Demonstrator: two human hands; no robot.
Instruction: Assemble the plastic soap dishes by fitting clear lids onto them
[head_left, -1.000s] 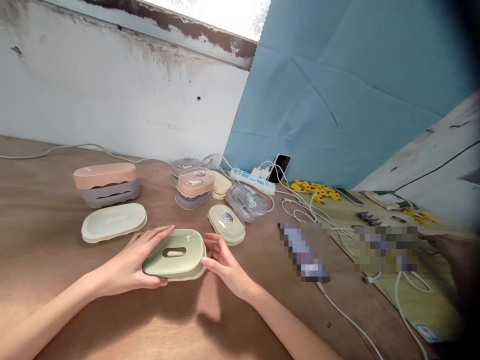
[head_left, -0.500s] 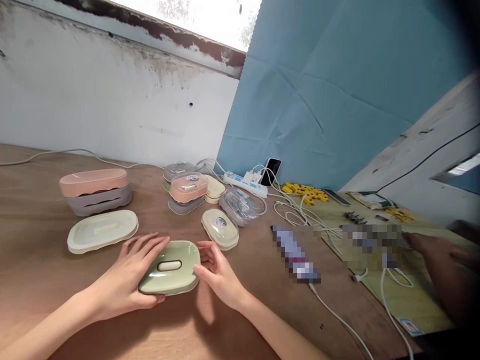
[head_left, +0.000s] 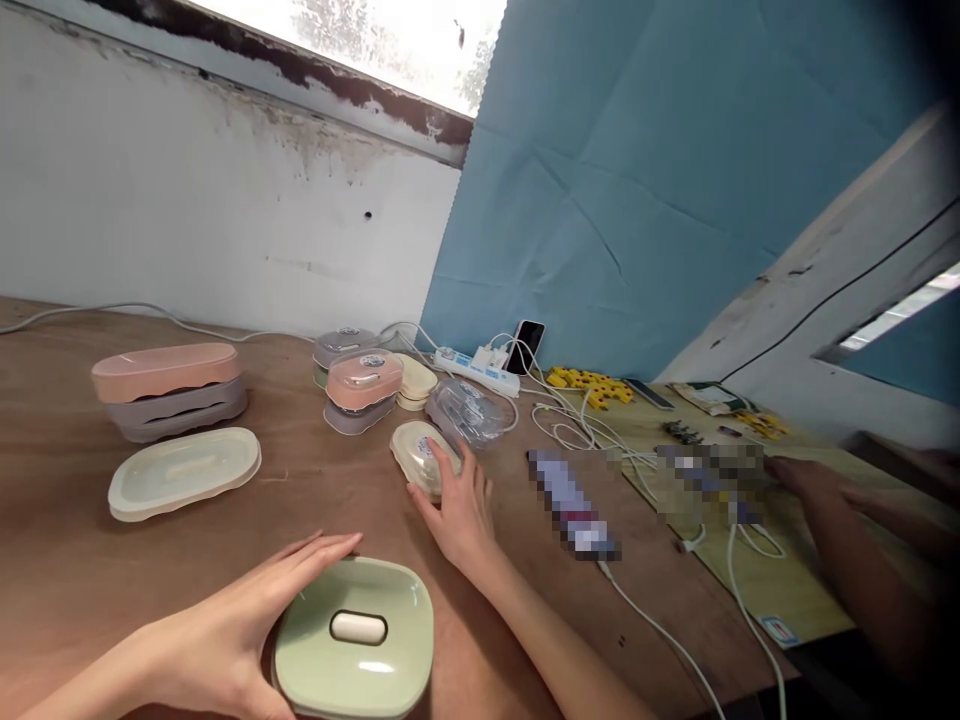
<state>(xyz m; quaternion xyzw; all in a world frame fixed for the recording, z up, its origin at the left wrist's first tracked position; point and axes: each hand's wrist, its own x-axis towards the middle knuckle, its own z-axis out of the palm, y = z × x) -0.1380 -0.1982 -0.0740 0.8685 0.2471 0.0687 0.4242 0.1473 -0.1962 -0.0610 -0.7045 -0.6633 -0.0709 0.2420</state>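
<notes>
From your head camera, your left hand [head_left: 225,640] lies flat against the left side of the green soap box [head_left: 354,636], fingers stretched out along its edge and not curled round it, so it touches rather than grips. That box sits on the wooden tabletop [head_left: 67,560] at the near edge, close to you, lid up, with an oval slot in the middle of the lid. Your right hand [head_left: 457,505] is out ahead, well apart from the green box, its spread fingers resting on the near end of a cream soap box [head_left: 417,452]; the fingers are loose, laid on it rather than clenched. Just behind the cream one lies a clear soap box [head_left: 469,411], and to its left a pink box [head_left: 364,378] stands stacked on a grey one. Further left, a long pink box [head_left: 165,370] tops a grey stack, with a long cream box [head_left: 184,472] lying flat in front of it. At the back a white power strip [head_left: 476,368] lies beside a phone [head_left: 527,342] leaning against the blue sheet [head_left: 637,180], with white cables [head_left: 577,430] trailing across the tabletop. At the right edge another person's hand [head_left: 806,480] rests on a yellowish mat [head_left: 806,590].
</notes>
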